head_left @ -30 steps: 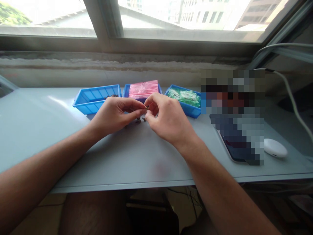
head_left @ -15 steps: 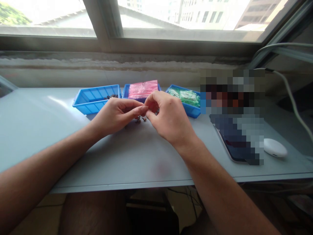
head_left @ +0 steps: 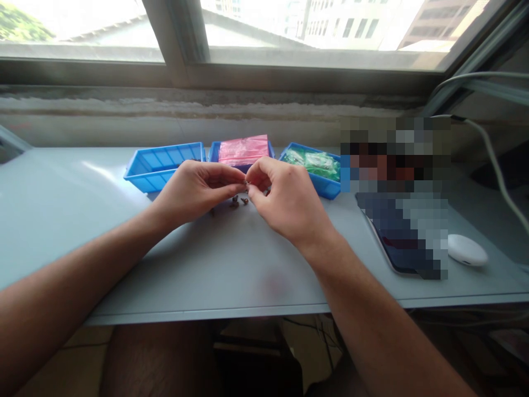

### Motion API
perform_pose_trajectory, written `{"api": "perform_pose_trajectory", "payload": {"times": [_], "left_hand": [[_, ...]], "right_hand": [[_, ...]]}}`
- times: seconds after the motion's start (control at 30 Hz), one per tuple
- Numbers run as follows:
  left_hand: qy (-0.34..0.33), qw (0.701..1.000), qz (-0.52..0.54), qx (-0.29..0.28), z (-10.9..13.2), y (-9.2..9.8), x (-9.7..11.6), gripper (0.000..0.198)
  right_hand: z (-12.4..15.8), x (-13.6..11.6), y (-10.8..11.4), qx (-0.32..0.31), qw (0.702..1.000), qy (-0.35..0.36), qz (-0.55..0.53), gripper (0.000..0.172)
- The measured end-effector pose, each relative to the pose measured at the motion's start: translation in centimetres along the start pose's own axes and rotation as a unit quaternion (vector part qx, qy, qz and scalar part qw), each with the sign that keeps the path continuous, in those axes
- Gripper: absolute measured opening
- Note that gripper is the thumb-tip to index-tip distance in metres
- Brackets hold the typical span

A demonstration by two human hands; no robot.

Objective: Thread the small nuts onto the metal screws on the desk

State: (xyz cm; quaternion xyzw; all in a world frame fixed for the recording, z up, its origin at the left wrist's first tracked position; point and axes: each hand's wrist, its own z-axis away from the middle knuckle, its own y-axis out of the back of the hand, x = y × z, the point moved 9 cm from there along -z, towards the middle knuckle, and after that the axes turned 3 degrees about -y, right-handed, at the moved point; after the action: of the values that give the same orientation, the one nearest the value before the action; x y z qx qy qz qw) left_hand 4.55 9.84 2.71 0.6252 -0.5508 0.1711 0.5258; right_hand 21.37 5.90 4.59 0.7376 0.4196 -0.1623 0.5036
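Note:
Both hands meet over the table in front of the blue bins. My left hand (head_left: 188,190) is closed in a pinch, its thumb and fingertips at a small metal screw (head_left: 247,183). From the other side, my right hand (head_left: 287,198) pinches the same screw between thumb and index finger. The fingertips cover most of it. Several dark screws (head_left: 234,202) lie loose on the table just below the fingertips, some partly hidden by the hands. Behind my left hand stands a blue bin (head_left: 155,160) with small dark pieces at its right end.
A middle blue bin holds pink plastic bags (head_left: 243,150); the right one holds green bags (head_left: 312,161). Further right are a dark phone (head_left: 386,242), partly pixelated, and a white rounded case (head_left: 467,250). A window (head_left: 264,33) rises behind the grey table (head_left: 231,275).
My left thumb and fingers have parted slightly, and the small screw now shows between the fingertips. Both hands stay at nearly the same place.

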Motion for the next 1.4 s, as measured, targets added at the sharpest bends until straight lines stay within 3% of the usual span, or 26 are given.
{"api": "perform_pose_trajectory", "payload": {"times": [0.1, 0.23, 0.37, 0.47, 0.57, 0.8, 0.93, 1.27, 1.4], "left_hand": [[0.003, 1.0, 0.023, -0.007, 0.0, -0.2, -0.3, 0.021], [-0.003, 0.997, 0.076, -0.016, -0.1, -0.4, -0.4, 0.045], [-0.011, 0.999, 0.04, -0.019, -0.1, -0.2, 0.3, 0.019], [-0.008, 0.999, 0.001, -0.038, -0.1, -0.3, 0.7, 0.03], [0.003, 0.999, 0.004, -0.04, 0.0, -0.4, 0.5, 0.027], [0.006, 0.999, 0.041, 0.015, 0.0, 0.1, -0.5, 0.021], [0.002, 0.999, 0.036, 0.01, 0.0, 0.1, -0.6, 0.023], [0.0, 0.992, 0.126, -0.002, 0.1, -0.6, -0.3, 0.03], [-0.003, 0.987, 0.158, 0.0, 0.0, -0.6, -0.2, 0.036]], "right_hand": [[0.0, 0.3, -0.3, -0.008, 1.0, -0.015, -0.007, 0.021], [0.0, 0.1, -0.1, 0.009, 1.0, -0.019, 0.003, 0.021], [0.0, -0.4, 0.3, 0.029, 1.0, 0.002, 0.005, 0.019], [0.0, -0.3, 0.4, 0.024, 1.0, 0.004, 0.001, 0.015], [0.0, -0.3, 0.2, 0.014, 1.0, 0.015, 0.01, 0.019], [0.0, -0.1, 0.3, 0.027, 0.999, 0.005, 0.016, 0.021], [0.0, -0.1, 0.3, 0.023, 1.0, -0.008, -0.001, 0.02], [0.0, 0.6, -0.4, 0.001, 1.0, -0.03, 0.009, 0.028], [0.0, 0.1, -0.2, 0.019, 0.999, -0.003, 0.037, 0.036]]}}
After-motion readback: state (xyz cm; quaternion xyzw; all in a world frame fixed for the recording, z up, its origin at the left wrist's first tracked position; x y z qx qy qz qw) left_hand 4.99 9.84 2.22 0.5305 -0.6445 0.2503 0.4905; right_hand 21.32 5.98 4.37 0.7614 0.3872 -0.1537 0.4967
